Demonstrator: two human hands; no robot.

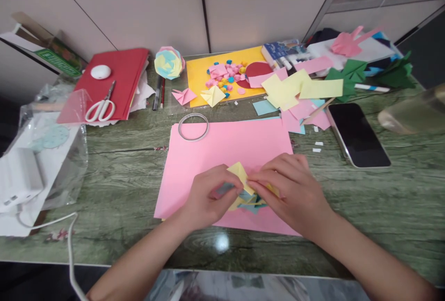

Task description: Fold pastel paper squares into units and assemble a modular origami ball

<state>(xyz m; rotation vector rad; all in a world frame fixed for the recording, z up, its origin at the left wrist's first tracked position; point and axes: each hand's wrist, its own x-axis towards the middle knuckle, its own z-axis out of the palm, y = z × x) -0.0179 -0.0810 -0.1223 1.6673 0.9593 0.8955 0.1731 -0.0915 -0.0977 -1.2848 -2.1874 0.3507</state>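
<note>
My left hand (pixel 212 194) and my right hand (pixel 292 190) meet over a pink paper sheet (pixel 222 146). Thumb and forefinger of each pinch a folded yellow paper piece (pixel 239 171), the left at its lower left side and the right at its right edge. Beneath my fingers lies a partly hidden blue and yellow folded-paper model (pixel 252 206), resting on the pink sheet. Whether the yellow piece is joined to that model I cannot tell. A roll of tape (pixel 193 115) lies on the sheet's upper left corner.
White scissors (pixel 100 109) rest on red paper (pixel 121 78) at left. A folded-paper ball (pixel 169 63) stands behind. Yellow card (pixel 198 72) bears small paper bits. Loose paper strips (pixel 321 89), a phone (pixel 358 134) and a bottle (pixel 413 111) are at right. A white cable (pixel 70 245) hangs front left.
</note>
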